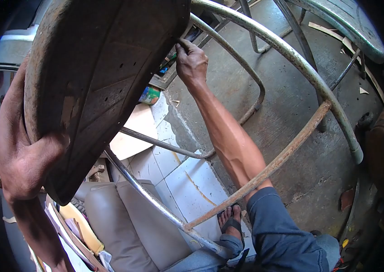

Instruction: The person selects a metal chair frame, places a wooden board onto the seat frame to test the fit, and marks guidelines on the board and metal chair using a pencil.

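A metal-framed chair is tilted up in front of me, showing the dark, worn underside of its seat panel [105, 68], with small holes and a rusty rim. Its tubular frame [264, 34], chrome with rust spots, curves to the right, and a rusty crossbar [264, 172] passes over my right forearm. My left hand [31, 158] is wrapped round the panel's near left edge, thumb on the dark face, other fingers hidden behind it. At the panel's far right edge, my right hand [193, 63] is closed in a pinch; what its fingertips hold is too small to make out.
A grey padded cushion [133, 226] lies below, beside papers or boards [76, 226]. A pale sheet [137, 129] and a green can [150, 95] are on the white tiles [192, 181]. Another metal chair [346, 27] and wood strips [326, 29] are at the upper right.
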Available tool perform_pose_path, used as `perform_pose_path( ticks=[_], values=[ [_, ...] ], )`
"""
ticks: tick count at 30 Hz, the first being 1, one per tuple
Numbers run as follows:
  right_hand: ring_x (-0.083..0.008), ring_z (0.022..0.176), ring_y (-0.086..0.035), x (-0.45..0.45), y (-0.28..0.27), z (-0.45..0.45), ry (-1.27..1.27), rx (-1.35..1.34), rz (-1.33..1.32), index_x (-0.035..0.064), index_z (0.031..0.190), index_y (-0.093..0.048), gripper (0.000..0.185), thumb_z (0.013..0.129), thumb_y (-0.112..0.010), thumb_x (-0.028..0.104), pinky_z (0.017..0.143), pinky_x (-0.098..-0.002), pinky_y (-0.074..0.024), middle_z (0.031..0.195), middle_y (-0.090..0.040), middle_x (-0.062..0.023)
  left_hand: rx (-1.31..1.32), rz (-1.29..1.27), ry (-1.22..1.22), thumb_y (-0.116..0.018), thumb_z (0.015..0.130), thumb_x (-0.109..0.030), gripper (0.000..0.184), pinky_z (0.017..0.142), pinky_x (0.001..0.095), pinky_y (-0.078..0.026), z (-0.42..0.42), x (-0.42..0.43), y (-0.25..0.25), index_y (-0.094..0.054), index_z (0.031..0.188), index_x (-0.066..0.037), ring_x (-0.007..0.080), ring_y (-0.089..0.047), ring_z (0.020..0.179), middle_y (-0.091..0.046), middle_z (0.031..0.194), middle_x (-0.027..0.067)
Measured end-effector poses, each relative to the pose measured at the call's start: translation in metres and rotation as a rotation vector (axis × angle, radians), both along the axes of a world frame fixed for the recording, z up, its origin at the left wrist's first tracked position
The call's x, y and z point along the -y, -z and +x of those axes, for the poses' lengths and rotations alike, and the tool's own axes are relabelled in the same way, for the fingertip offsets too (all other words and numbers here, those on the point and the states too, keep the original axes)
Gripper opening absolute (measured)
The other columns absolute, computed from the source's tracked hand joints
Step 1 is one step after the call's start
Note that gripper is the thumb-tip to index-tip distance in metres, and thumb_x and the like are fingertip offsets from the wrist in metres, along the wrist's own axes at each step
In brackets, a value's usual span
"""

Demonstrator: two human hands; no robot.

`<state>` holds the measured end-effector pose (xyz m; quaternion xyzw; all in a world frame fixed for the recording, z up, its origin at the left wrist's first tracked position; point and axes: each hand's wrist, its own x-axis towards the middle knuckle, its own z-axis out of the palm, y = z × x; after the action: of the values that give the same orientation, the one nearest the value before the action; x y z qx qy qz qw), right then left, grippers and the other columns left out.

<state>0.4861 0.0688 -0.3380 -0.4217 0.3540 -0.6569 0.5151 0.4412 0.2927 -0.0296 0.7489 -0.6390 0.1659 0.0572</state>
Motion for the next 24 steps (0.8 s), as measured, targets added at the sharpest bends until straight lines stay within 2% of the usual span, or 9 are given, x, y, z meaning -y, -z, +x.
perform_pose_path(
  ticks=[1,14,18,20,24],
  values=[
    [-0.0383,0.098,-0.069,0.001,-0.002,0.0,0.005,0.03,0.002,0.0041,0.113,-0.073,0.028,0.093,-0.062,0.021,0.089,-0.043,-0.0527,0.103,-0.07,-0.0232,-0.029,-0.028,-0.02,-0.07,0.054,-0.023,0.111,0.113,0.0469,-0.042,-0.006,0.002,0.004,-0.031,0.156,-0.003,0.0374,-0.052,0.13,-0.048,0.144,0.0243],
    [-0.0384,0.088,-0.067,0.013,0.007,0.005,0.146,-0.068,-0.175,0.0054,0.11,-0.074,0.03,0.083,-0.061,0.008,0.083,-0.0454,-0.0531,0.091,-0.068,-0.0208,-0.093,-0.006,-0.018,-0.068,0.052,-0.02,0.11,0.112,0.0467,-0.042,-0.009,0.005,0.002,-0.032,0.154,-0.001,0.0378,-0.054,0.128,-0.051,0.141,0.0241],
    [-0.0383,0.087,-0.067,0.014,0.007,0.006,0.182,-0.04,-0.195,0.005,0.109,-0.074,0.029,0.084,-0.06,0.008,0.082,-0.0453,-0.0532,0.091,-0.068,-0.0208,-0.103,-0.001,-0.021,-0.067,0.052,-0.018,0.109,0.112,0.0462,-0.041,-0.013,0.007,0.005,-0.033,0.154,-0.001,0.0375,-0.054,0.128,-0.051,0.14,0.0239],
    [-0.033,0.098,-0.07,0.009,0.004,0.004,0.072,-0.085,-0.114,0.0098,0.114,-0.074,0.03,0.089,-0.058,0.01,0.088,-0.0397,-0.054,0.104,-0.072,-0.019,-0.106,-0.004,-0.024,-0.066,0.052,-0.017,0.108,0.112,0.0459,-0.041,-0.012,0.006,0.003,-0.033,0.154,0.0,0.0373,-0.054,0.128,-0.051,0.14,0.0238],
    [-0.0337,0.095,-0.07,0.013,0.002,0.002,0.125,-0.108,-0.146,0.0092,0.111,-0.074,0.027,0.088,-0.06,0.01,0.085,-0.0405,-0.0543,0.102,-0.072,-0.0193,-0.103,-0.009,-0.028,-0.065,0.052,-0.015,0.107,0.112,0.0453,-0.041,-0.017,0.005,0.004,-0.034,0.153,0.0,0.037,-0.054,0.127,-0.052,0.139,0.0236]
  ],
)
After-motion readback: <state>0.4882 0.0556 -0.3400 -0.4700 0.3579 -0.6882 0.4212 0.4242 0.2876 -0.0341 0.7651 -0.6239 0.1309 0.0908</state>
